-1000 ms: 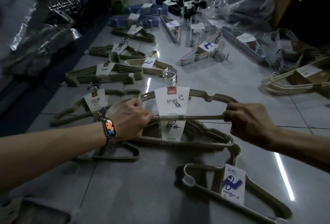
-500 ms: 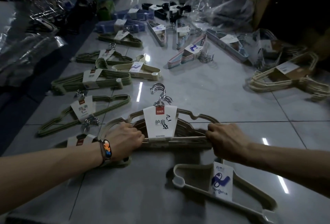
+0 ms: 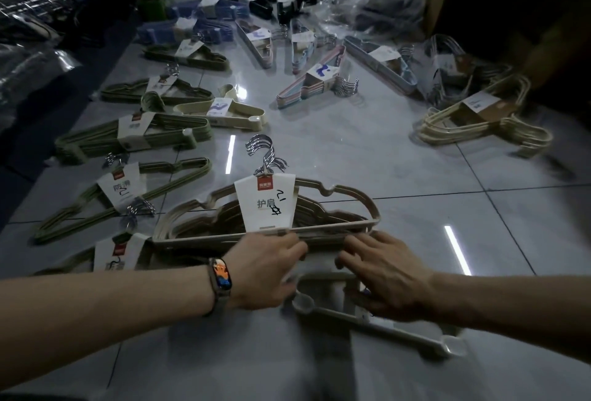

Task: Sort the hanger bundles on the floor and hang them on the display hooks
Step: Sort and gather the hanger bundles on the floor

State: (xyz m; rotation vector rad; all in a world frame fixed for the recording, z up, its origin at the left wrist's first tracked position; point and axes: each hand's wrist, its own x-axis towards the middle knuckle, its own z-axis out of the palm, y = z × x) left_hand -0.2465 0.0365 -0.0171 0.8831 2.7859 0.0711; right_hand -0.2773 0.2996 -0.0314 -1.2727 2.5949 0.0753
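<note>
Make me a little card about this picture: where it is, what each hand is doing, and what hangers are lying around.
Place: shiny tiled floor
Left hand: wears a watch; fingers at the bottom bar of the beige hanger bundle; grip unclear
Right hand: fingers spread fairly straight by the same bar
Bundle label: white, with metal hooks above it
Under the hands: one pale hanger
Around: green bundles on the left, cream bundle on the right

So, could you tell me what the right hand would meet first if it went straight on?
Most likely the right hand meets the beige hanger bundle's bottom bar; the left hand lies close beside, depth unclear.
</note>
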